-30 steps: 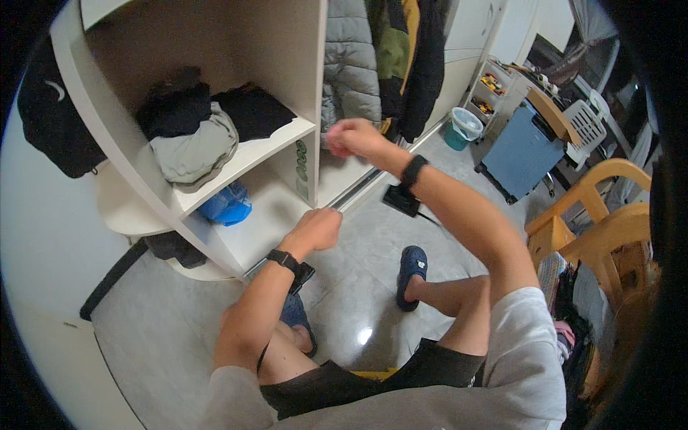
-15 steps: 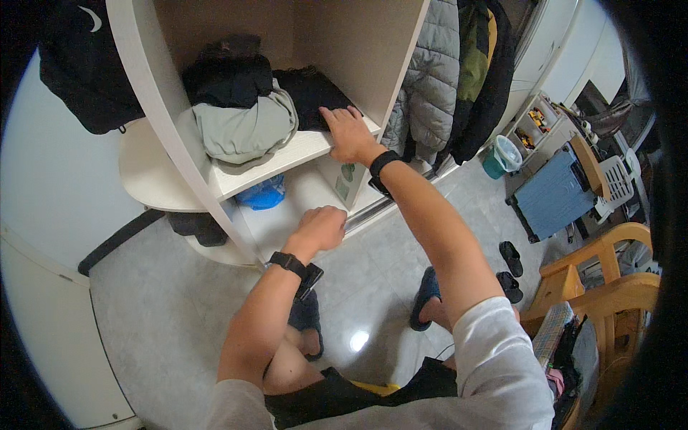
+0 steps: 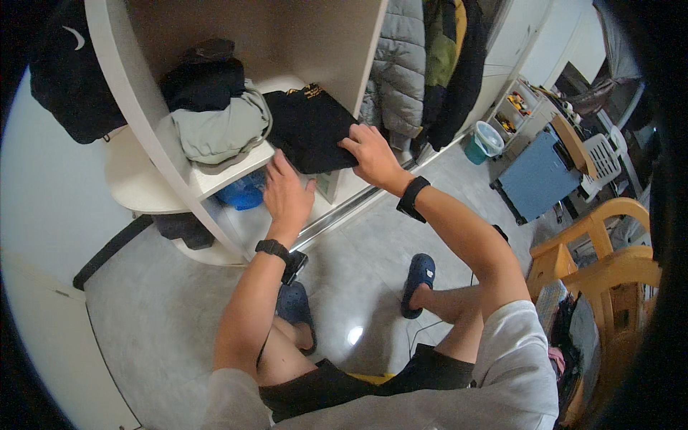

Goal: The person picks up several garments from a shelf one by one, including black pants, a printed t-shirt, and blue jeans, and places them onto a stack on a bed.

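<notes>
A black folded garment [image 3: 308, 129] with a yellow print along its far edge lies partly on the wardrobe shelf [image 3: 226, 178] and sticks out over its front. My right hand [image 3: 374, 154] grips the garment's right side, fingers bent over the cloth. With fingers stretched out, my left hand [image 3: 288, 195] is at the shelf's front edge, just left of the garment's near corner. Left of the garment sits a bundled light grey-green garment [image 3: 222, 130], and black clothes [image 3: 204, 86] are piled behind it.
Below the shelf is a blue plastic bag [image 3: 242, 192]. A grey puffer jacket [image 3: 401, 72] hangs to the right. Farther right stand a teal bin [image 3: 481, 143], a blue suitcase [image 3: 537, 175] and a wooden chair [image 3: 602, 265] holding clothes. A black bag [image 3: 75, 79] hangs at left.
My right hand has taken hold of the black garment and drawn it toward me, past the shelf edge. My left hand has risen to the shelf and opened from a fist.
</notes>
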A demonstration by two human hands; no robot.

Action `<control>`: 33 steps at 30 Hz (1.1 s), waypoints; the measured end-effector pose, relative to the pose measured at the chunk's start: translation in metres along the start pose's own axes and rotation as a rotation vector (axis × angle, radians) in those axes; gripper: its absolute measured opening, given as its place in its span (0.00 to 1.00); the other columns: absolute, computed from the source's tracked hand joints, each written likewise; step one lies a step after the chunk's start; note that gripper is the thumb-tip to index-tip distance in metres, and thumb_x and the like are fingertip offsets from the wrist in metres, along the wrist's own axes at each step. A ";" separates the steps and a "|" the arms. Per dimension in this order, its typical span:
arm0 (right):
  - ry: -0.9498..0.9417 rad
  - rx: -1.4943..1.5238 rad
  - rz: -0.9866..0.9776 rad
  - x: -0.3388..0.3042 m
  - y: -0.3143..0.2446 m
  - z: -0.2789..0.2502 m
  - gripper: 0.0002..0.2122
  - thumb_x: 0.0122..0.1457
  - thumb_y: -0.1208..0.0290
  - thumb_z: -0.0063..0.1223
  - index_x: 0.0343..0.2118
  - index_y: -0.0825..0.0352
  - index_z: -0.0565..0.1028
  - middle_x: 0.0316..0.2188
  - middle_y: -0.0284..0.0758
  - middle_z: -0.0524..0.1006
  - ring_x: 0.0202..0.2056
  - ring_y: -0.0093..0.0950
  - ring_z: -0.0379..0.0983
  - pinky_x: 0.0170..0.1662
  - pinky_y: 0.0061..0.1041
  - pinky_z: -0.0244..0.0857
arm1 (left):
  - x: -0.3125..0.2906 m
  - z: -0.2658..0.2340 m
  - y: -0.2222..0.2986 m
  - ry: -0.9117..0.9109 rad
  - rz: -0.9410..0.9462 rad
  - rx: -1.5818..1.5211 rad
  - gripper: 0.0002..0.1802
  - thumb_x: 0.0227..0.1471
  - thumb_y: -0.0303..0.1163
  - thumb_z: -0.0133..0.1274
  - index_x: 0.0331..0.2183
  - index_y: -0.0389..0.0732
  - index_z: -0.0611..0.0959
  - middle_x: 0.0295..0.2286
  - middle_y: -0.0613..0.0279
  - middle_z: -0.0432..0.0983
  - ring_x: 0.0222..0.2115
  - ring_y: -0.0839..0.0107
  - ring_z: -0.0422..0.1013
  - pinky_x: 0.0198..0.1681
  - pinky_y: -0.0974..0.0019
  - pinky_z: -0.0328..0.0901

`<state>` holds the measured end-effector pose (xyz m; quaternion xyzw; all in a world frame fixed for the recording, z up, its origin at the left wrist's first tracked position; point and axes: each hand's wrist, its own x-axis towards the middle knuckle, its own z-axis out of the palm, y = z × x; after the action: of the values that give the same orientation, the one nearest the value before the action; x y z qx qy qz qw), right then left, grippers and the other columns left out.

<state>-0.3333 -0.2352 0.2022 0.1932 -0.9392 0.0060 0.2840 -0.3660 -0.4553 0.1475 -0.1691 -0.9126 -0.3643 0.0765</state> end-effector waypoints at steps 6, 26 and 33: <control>0.032 0.064 -0.083 -0.053 -0.013 -0.063 0.20 0.46 0.82 0.58 0.46 0.67 0.74 0.46 0.40 0.75 0.50 0.45 0.71 0.54 0.42 0.65 | -0.002 0.011 0.008 0.616 0.475 0.006 0.55 0.36 0.31 0.72 0.63 0.38 0.60 0.52 0.44 0.62 0.52 0.44 0.63 0.57 0.45 0.59; 0.102 2.239 1.274 -0.260 -0.042 -0.082 0.21 0.66 0.53 0.58 0.49 0.69 0.75 0.47 0.39 0.81 0.48 0.29 0.80 0.53 0.31 0.74 | -0.041 0.074 0.099 -1.009 -0.363 -1.503 0.13 0.62 0.34 0.59 0.43 0.35 0.85 0.40 0.55 0.84 0.40 0.63 0.81 0.45 0.60 0.76; 0.088 2.328 1.302 -0.248 -0.006 -0.134 0.15 0.68 0.56 0.56 0.42 0.65 0.80 0.37 0.37 0.85 0.36 0.30 0.84 0.45 0.36 0.81 | -0.045 0.096 0.103 -1.319 -0.372 -1.593 0.23 0.67 0.41 0.50 0.55 0.35 0.80 0.50 0.53 0.81 0.50 0.59 0.78 0.58 0.54 0.70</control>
<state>-0.0704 -0.1351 0.1808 -0.1596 -0.2973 0.9387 -0.0699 -0.2878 -0.3310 0.1319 -0.1926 -0.2814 -0.7011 -0.6262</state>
